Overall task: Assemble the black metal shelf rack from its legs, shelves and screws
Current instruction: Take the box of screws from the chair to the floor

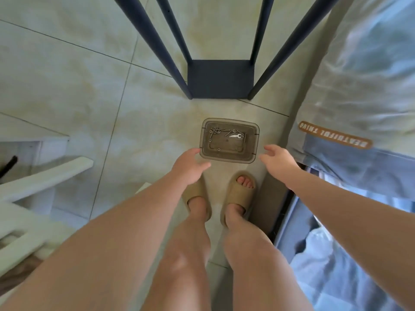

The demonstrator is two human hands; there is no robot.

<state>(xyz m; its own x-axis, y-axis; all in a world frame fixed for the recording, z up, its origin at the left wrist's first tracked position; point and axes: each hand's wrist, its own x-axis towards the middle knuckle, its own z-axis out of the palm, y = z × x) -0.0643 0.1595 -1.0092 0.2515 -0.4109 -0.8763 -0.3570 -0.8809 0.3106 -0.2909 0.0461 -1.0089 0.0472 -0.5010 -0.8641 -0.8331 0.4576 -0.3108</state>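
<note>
Black rack (221, 79) stands top centre of the frame, its legs (289, 43) running up out of shot. Just below it on the floor sits a clear tub (229, 159) holding screws (215, 131) and a little wrench (235, 136). Left hand (190, 164) and right hand (278, 160) hang either side of it, both loosely spread, holding nothing.
</note>
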